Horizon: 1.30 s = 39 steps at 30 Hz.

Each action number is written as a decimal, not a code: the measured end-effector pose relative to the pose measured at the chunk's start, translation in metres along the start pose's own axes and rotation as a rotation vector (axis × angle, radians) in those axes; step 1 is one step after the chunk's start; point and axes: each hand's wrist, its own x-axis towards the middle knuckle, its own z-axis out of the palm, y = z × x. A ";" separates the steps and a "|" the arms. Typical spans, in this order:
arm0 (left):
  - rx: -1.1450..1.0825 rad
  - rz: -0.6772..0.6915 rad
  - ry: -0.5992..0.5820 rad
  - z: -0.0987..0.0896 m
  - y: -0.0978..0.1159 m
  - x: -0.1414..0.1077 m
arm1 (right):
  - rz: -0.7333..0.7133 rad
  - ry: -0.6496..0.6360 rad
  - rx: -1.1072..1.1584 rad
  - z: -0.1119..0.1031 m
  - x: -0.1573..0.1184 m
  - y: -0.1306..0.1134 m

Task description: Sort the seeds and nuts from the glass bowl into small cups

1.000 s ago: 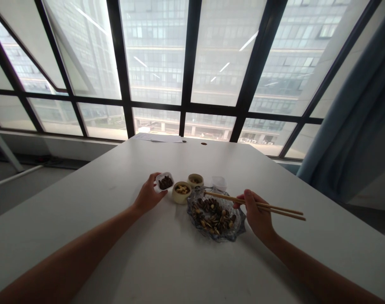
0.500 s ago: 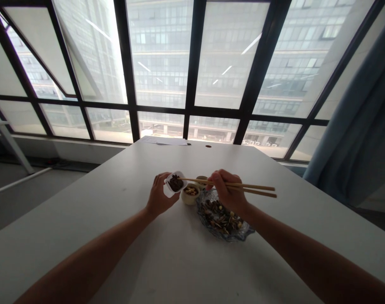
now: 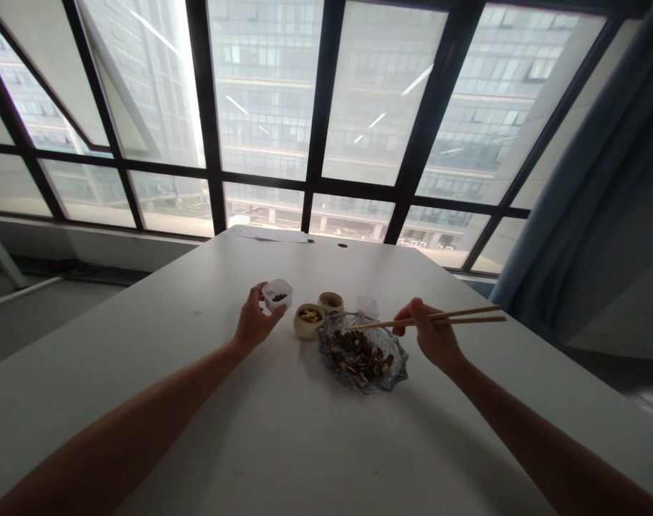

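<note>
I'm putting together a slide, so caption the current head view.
Left hand holds a clear tub, right hand holds chopsticks over a glass dish of seeds on a white table.

Two hands, two chopsticks point(image 3: 377, 325) and one glass plate point(image 3: 397, 364) make the count at one white table point(image 3: 283, 430).
In view from here: one left hand point(image 3: 255, 315) to the plate's left, with one small clear tub point(image 3: 277, 309); one right hand point(image 3: 431, 335) to the plate's right; two round cream cups point(image 3: 307, 331) at the plate's far left edge; one clear container point(image 3: 367, 307) just behind it. Far beyond the plate are two dark round holes point(image 3: 342, 246); well to its right, one blue curtain point(image 3: 573, 179). Dark seeds point(image 3: 357, 347) crowd the plate, too many and small to number.
</note>
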 end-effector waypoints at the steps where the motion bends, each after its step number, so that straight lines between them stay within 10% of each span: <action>1: -0.001 -0.062 -0.011 0.001 -0.003 0.002 | 0.029 -0.030 -0.002 -0.002 -0.001 0.004; 22: 0.142 -0.045 -0.230 0.003 -0.016 0.005 | -0.110 0.031 -0.059 0.016 -0.030 0.058; 28: 0.246 0.429 0.020 -0.007 0.008 -0.004 | -0.154 0.058 0.015 0.019 -0.029 0.067; 33: 0.303 0.966 -0.196 -0.010 0.058 -0.040 | -0.122 0.044 0.092 0.020 -0.031 0.071; 39: 0.343 0.922 -0.461 -0.003 0.090 -0.065 | -0.113 0.045 0.101 0.018 -0.035 0.067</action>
